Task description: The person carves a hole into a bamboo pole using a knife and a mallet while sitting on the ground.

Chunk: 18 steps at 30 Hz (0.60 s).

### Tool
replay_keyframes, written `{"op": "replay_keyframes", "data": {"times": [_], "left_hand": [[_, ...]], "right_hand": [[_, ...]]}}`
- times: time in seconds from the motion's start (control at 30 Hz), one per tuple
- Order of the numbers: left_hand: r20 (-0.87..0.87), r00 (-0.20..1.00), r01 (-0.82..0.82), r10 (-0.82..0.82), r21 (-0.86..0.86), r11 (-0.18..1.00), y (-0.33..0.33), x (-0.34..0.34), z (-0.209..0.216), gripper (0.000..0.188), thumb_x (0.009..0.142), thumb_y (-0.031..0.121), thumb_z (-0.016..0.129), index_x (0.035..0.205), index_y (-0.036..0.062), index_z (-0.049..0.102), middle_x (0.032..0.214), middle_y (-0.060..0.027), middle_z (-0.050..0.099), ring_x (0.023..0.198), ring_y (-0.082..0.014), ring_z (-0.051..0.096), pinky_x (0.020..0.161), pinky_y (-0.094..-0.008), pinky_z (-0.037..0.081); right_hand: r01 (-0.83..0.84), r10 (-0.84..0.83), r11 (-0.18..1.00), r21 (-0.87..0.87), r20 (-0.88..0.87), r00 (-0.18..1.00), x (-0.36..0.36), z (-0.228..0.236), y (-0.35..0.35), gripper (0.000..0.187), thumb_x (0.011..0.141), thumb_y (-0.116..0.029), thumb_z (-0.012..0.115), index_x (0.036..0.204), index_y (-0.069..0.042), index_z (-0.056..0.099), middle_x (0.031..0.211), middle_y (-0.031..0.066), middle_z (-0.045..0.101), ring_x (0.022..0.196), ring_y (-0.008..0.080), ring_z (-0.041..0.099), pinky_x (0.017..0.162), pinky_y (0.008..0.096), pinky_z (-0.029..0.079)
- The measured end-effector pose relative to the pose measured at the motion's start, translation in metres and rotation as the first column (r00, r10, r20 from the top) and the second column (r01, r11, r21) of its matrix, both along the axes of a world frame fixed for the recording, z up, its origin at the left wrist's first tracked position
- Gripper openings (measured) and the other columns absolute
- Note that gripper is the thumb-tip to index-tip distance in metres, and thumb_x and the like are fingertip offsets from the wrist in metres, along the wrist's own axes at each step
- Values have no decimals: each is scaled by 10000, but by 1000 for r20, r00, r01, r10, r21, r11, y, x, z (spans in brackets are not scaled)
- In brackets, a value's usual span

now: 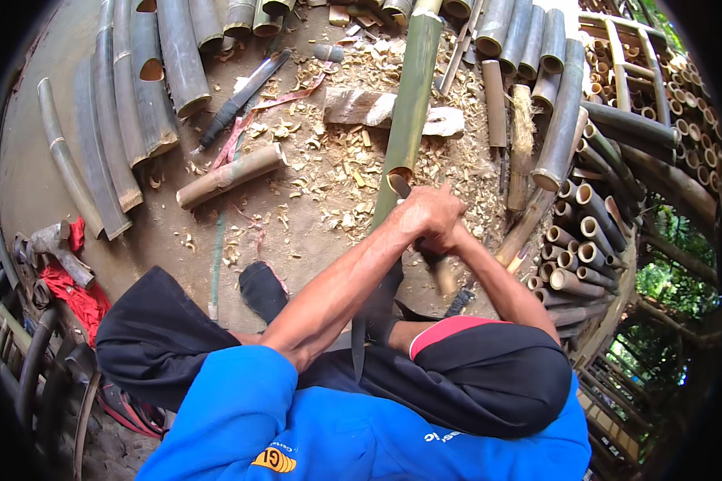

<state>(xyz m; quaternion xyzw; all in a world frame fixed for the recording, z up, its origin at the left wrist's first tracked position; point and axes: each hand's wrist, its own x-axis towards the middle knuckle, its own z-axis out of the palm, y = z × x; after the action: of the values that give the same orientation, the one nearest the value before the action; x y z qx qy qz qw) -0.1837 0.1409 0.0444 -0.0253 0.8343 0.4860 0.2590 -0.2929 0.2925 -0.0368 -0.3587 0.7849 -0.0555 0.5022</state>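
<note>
A green bamboo pole (pixel 415 88) runs toward me across a pale, rough wooden block (pixel 361 107). Near its close end is a cut opening (pixel 401 171). At that opening lies the dark, rounded tip of a knife (pixel 399 187). My left hand (pixel 425 213) is closed on the knife, its fingers partly hidden. My right hand (pixel 451 232) is closed too, overlapping the left at the same tool. Below them a light brown handle-like end (pixel 444 277) is smeared by motion. A dark pointed blade (pixel 358 349) hangs down over my lap.
Pale shavings (pixel 337 192) cover the ground. Left of the pole lie a short bamboo piece (pixel 231 176) and a long tool with a wrapped dark grip (pixel 221 120). Dark bamboo lengths (pixel 180 60) line the left; bamboo tubes (pixel 590 232) are stacked right. A red cloth (pixel 76 297) lies left.
</note>
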Motion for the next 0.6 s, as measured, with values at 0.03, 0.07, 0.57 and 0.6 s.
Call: {"op": "replay_keyframes", "data": {"times": [0.03,0.07,0.57,0.6], "left_hand": [[-68,968,-237,240,48,970,8,4,-1,747,629,136,775,1352,78,599,1244,-248,577,1168,-410,635,996,-488,541],[-128,874,-457,469,111,882,20,8,-2,752,648,127,755,1374,69,569,1259,-249,559,1169,-409,624,989,-495,542],[-66,629,-775,774,28,632,44,164,44,698,754,112,707,1397,-30,475,1315,-293,561,1236,-473,566,1044,-531,466],[61,661,-745,748,-71,664,44,184,41,640,763,123,707,1350,-31,504,1238,-269,602,1153,-455,621,976,-529,506]], "right_hand": [[-40,46,996,-79,69,997,-5,8,-3,484,862,-190,765,1274,-44,555,1183,138,638,1019,278,652,885,408,590],[-214,230,964,-157,88,969,-21,24,-13,456,880,-202,743,1265,-46,555,1176,137,639,1019,275,652,896,408,583],[909,-344,301,289,922,-180,115,63,-20,329,1143,-378,393,1079,-100,557,1061,113,669,1001,257,663,1019,394,516],[878,-456,419,232,890,-17,117,74,-15,278,1121,-379,465,1120,-116,557,1065,81,668,996,215,655,944,405,522]]}}
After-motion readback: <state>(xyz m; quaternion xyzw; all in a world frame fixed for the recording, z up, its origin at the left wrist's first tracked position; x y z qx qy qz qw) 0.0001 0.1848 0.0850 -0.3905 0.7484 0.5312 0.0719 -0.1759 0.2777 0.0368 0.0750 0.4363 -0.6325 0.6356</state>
